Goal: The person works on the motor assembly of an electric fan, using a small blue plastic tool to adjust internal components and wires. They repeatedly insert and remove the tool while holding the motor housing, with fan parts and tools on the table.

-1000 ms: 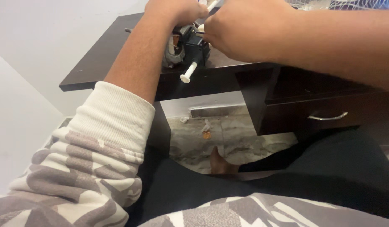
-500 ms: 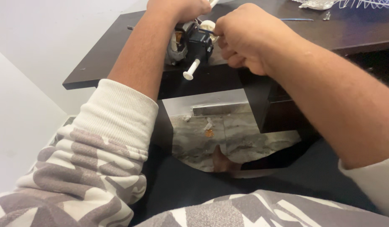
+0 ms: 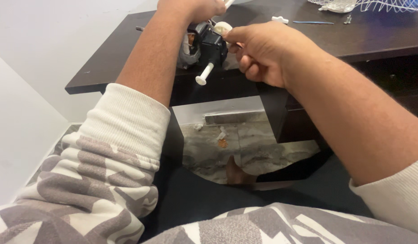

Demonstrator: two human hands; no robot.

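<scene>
no packages, labels, signs or screens in view

nothing here carries a wrapper, a sticker, a printed sign or a display, neither on the dark desk top nor on the floor under it.

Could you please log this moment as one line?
left hand: grips black motor unit with white shaft | right hand: pinches small white round part at motor | surface: dark wooden desk

Your left hand (image 3: 191,8) holds the motor (image 3: 204,45) at the desk (image 3: 380,34) edge; your right hand (image 3: 258,52) touches it from the right.
</scene>
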